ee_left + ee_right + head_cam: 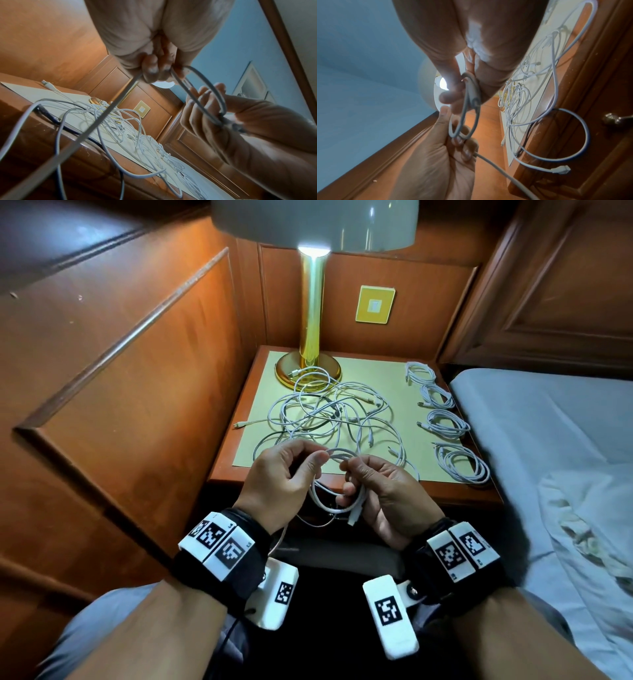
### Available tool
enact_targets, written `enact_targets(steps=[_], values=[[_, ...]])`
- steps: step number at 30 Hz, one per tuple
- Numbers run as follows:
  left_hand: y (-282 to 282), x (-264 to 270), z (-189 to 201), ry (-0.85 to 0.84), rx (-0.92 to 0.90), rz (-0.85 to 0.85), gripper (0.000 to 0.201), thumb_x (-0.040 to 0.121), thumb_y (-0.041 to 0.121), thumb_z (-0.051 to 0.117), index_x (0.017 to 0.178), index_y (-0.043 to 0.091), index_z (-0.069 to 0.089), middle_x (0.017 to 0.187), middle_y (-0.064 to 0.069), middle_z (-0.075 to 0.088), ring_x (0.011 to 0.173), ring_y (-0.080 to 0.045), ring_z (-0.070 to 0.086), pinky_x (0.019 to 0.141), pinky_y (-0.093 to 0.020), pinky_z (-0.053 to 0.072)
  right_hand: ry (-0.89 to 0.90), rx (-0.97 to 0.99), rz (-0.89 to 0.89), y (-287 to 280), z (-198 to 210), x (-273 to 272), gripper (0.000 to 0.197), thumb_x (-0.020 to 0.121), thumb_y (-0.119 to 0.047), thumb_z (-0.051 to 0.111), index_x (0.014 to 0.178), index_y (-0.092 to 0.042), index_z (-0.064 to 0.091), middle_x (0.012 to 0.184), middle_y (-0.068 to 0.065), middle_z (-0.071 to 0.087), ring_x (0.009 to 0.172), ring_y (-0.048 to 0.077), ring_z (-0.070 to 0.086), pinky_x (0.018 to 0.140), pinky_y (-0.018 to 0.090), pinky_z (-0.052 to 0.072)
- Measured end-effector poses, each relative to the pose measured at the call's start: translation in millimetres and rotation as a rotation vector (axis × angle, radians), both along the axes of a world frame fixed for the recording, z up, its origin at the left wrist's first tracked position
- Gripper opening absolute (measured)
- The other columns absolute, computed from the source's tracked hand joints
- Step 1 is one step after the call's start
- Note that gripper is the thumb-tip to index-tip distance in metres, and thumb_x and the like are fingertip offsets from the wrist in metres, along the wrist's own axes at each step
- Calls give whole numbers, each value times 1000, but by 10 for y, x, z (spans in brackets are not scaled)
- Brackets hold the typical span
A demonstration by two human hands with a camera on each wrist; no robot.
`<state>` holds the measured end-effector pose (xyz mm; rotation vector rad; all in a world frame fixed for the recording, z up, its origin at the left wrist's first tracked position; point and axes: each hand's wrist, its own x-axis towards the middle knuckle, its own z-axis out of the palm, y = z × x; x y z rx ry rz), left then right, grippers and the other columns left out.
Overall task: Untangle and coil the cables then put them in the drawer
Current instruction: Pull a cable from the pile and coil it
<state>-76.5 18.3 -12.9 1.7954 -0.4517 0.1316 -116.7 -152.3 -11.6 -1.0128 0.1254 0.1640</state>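
Observation:
Just in front of the nightstand's front edge, both hands hold one white cable (337, 455) wound into a few loops. My left hand (317, 462) pinches the top of the loops between thumb and fingers. My right hand (352, 474) grips the other side of the loops, and a plug (354, 517) hangs below it. In the left wrist view a loose strand (95, 128) trails from my left fingers (154, 70) down past the nightstand. A tangle of white cables (329, 412) lies on the cream mat (394, 392). The drawer front (599, 148) with its metal knob (614, 119) looks closed.
Several coiled white cables (445, 422) lie in a row along the mat's right edge. A brass lamp (310, 364) stands at the back left of the nightstand, its base touching the tangle. A bed (548, 440) lies to the right and wood panelling (120, 371) to the left.

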Motion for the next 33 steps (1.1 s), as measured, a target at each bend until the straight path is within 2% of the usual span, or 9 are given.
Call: enact_targets(steps=[4,7,10,14,19,22,28,30,33], values=[[-9,-2,-16,-1,-13,-15,6,96,18,66,99,14,68,73,7,65,69,-6,63,71,-23,52,45,38,47,-19,62,-9,16,90,-16,58,95,-1,60,69,3,50,47,7,43,46,23,43],[-23,-20,-36,14,-55,-31,18,91,33,69,97,19,59,75,0,69,72,-18,68,72,-38,56,102,22,187,-52,113,-27,21,93,-30,55,82,-13,55,58,-5,33,42,7,26,47,24,29],[-13,-22,-27,-19,2,-72,22,89,34,73,92,18,59,75,4,64,59,-22,57,55,-36,50,155,72,211,-69,137,-43,37,98,-42,48,68,-20,46,53,-7,23,41,9,17,46,25,28],[151,105,-14,-9,229,-163,11,94,15,68,95,26,65,84,12,60,51,-4,44,54,-13,35,135,235,-34,-243,187,6,41,102,-46,40,67,-25,41,48,-9,22,35,6,20,42,22,29],[330,216,-54,-53,439,-10,8,94,20,69,92,27,72,88,10,66,72,-12,59,66,-24,46,12,327,-374,-526,167,26,34,104,-44,40,78,-22,45,54,-9,27,41,5,25,47,21,33],[267,164,-67,-106,474,-78,4,91,21,73,90,25,74,89,6,63,80,-9,59,72,-21,43,-105,172,-432,-530,142,23,29,105,-36,40,83,-18,46,57,-7,39,46,8,36,53,25,36],[-47,-179,-73,-139,332,-446,21,87,5,72,96,24,78,91,8,66,85,-9,65,79,-16,47,-327,-922,-80,-318,-88,-36,29,97,-48,45,90,-20,50,69,8,68,63,21,65,69,43,51],[-41,-156,-44,-168,183,-364,13,87,8,75,95,18,77,90,5,70,84,-13,68,78,-27,53,-290,-913,29,-252,-117,-27,28,97,-42,48,86,-17,48,58,5,61,52,22,61,59,38,49],[54,-47,-21,-140,73,-190,16,84,23,79,88,11,70,81,3,69,73,-19,66,68,-41,55,-155,-637,150,-190,-63,-26,27,100,-33,50,81,-13,48,48,-4,40,37,11,37,41,23,33]])
